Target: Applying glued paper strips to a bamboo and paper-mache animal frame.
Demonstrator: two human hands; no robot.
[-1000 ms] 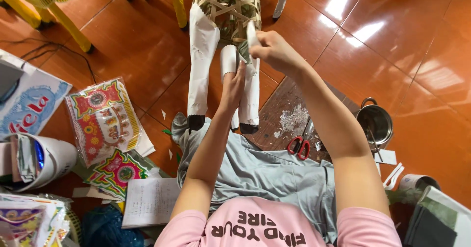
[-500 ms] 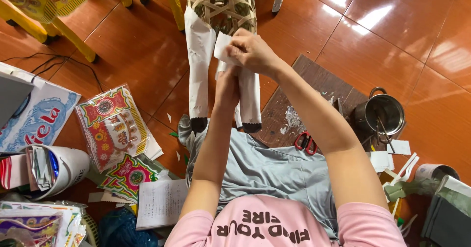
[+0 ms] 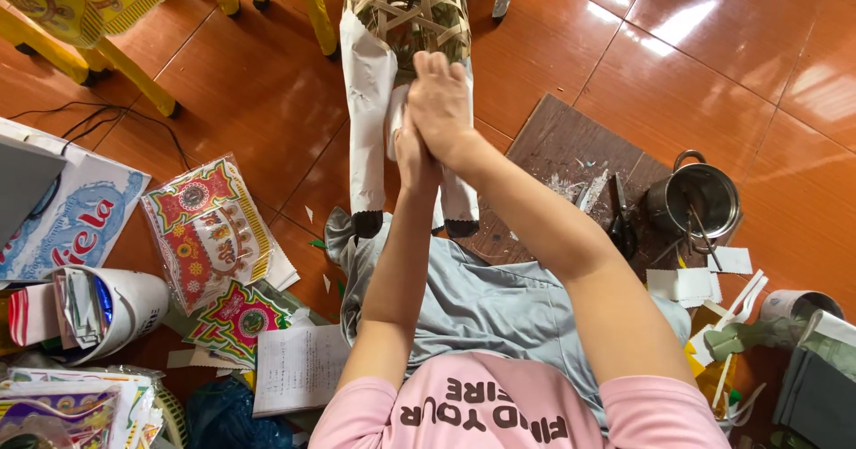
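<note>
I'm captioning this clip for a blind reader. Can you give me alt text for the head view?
Both hands, right hand over left hand, press a white paper-wrapped leg of a woven bamboo animal frame standing on an orange tiled floor. A metal pot sits to the right, printed paper sheets to the left.

A white paper-wrapped leg of a woven bamboo frame is pressed between the left hand and the right hand. Right of the frame, a metal pot and scissors are seen on a brown board.
</note>
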